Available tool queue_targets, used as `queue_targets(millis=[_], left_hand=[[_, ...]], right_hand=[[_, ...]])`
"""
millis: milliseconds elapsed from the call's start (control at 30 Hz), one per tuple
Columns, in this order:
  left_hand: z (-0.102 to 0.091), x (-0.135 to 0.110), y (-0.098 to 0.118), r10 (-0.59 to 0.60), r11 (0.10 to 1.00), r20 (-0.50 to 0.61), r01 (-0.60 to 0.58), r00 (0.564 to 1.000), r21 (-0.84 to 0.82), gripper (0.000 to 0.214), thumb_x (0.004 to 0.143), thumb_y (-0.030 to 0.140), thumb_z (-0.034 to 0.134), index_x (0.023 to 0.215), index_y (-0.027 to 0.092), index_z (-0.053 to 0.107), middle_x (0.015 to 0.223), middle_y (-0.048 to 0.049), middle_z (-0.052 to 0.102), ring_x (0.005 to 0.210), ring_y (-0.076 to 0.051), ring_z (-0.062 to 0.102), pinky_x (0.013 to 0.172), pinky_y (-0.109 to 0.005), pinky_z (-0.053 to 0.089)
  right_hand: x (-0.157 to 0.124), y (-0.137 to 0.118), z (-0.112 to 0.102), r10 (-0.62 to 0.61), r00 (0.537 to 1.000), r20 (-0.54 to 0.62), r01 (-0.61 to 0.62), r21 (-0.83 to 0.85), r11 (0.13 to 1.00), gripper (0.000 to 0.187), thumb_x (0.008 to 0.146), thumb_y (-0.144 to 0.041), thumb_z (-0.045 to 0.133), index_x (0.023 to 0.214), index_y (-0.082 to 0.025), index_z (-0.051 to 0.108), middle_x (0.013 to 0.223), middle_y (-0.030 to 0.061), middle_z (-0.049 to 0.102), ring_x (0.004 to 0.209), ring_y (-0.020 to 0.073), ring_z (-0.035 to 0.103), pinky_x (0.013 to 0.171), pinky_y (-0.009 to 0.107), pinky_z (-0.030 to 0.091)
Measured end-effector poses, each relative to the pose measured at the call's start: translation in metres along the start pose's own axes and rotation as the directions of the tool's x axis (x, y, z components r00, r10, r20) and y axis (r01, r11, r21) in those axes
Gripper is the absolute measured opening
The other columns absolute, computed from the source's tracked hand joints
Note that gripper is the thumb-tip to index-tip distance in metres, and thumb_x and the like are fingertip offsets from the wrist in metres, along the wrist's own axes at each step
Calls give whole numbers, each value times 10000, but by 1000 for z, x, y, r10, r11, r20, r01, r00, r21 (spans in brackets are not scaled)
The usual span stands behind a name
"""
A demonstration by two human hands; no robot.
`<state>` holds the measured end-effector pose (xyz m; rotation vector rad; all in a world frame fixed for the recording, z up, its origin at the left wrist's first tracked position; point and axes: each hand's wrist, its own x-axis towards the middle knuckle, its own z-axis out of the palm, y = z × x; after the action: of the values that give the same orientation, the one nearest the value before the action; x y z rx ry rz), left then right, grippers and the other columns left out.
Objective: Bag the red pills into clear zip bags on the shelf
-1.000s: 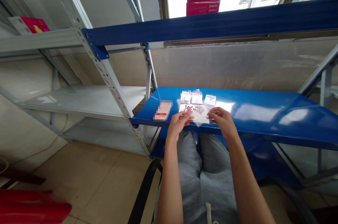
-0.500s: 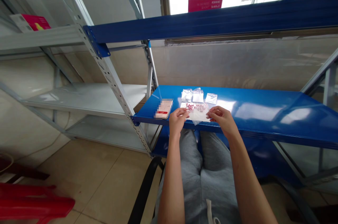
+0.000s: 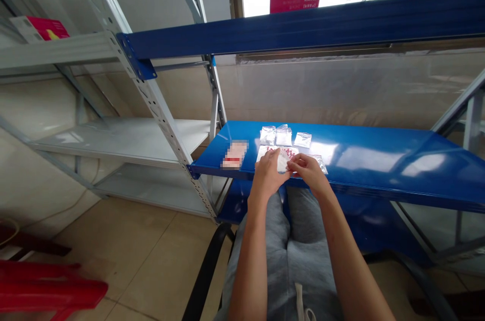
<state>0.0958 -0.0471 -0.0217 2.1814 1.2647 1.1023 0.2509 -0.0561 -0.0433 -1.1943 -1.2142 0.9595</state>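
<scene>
A white sheet or shallow tray [image 3: 285,163] lies near the front edge, with small red bead-like pieces [image 3: 291,152] scattered across its far part. My left hand [image 3: 266,172] reaches over its left side, with thumb and fingers spread apart in a curve. Close to the left thumb, my right hand [image 3: 307,170] has its thumb and fingertips pinched together; what they hold is too small to make out. A clear plastic bag [image 3: 321,163] shows beside the right hand, partly covered by it. Behind the sheet are more clear bags [image 3: 268,135], some overlapping.
All this lies on a blue metal shelf [image 3: 379,159]. A blurred-out flat pinkish object [image 3: 235,154] is at the left. A blue crossbeam [image 3: 303,33] runs above. White shelving [image 3: 125,134] stands on the left, and a red plastic stool [image 3: 49,288] is on the floor.
My hands have come closer together. The left moved right over the sheet, and the right moved left. The clear film stretched between them no longer shows there; a bag now shows beside the right hand.
</scene>
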Motion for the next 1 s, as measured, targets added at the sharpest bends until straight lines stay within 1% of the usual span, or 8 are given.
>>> queue_targets(millis=[133,267,433,600,767,867,933,1000], left_hand=[[2,-1,1,-23,998,9,22,1000,56,657,817,303,764,1423,168,546,1450,-215,551,1339,-395,512,1095,-533,398],[4,0,-1,-35,997,-6,35,999,75,592,849,289,724,1407,173,562,1408,-207,587,1317,-387,535,1082,-515,407],[3,0,-7,-6,1000,-28,7,1000,24,583,851,289,715,1400,150,574,1350,-204,624,1284,-365,561,1067,-480,436],[0,-1,-12,-11,999,-42,9,999,-52,564,838,337,738,1366,185,613,1235,-152,672,1126,-305,635,995,-412,491],[-9,-3,-27,-59,991,-86,48,995,-128,516,823,398,764,1290,203,661,1145,-116,684,964,-253,656,901,-364,519],[-19,-5,-44,-121,988,-153,103,981,-117,501,774,383,810,1225,206,682,1089,-93,680,967,-246,644,909,-359,507],[-25,-7,-54,-139,989,-173,126,975,-84,481,775,382,805,1205,206,681,1072,-86,677,984,-244,639,914,-360,500],[-30,-9,-61,-148,989,-170,141,974,-48,487,797,401,781,1226,200,667,1087,-91,673,997,-246,639,904,-361,500]], right_hand=[[-2,-1,-1,-6,999,36,6,-5,1000,355,690,-517,785,742,-219,599,667,4,653,625,156,593,557,267,478],[-3,-4,2,1,999,52,0,-15,1000,361,706,-528,774,750,-216,598,669,-1,638,634,155,580,551,262,473],[-4,-8,7,27,997,73,-24,-46,999,384,734,-561,746,735,-220,572,695,7,645,668,160,591,579,267,494],[-8,-13,11,15,994,105,-8,-63,998,381,782,-581,708,742,-224,580,712,14,657,681,168,609,598,274,513],[-2,-10,7,20,988,152,-12,-53,999,370,819,-588,661,966,-248,644,813,31,725,757,209,695,604,281,518],[20,-2,3,-47,998,47,57,-240,969,289,845,-484,645,991,-236,673,801,47,738,736,218,705,618,296,504],[39,4,4,-124,992,1,110,-475,873,153,839,-345,650,901,-221,713,799,60,743,735,215,692,679,319,504],[56,10,9,-169,985,28,147,-649,746,118,846,-235,628,873,-205,739,842,83,757,781,224,689,732,330,494]])
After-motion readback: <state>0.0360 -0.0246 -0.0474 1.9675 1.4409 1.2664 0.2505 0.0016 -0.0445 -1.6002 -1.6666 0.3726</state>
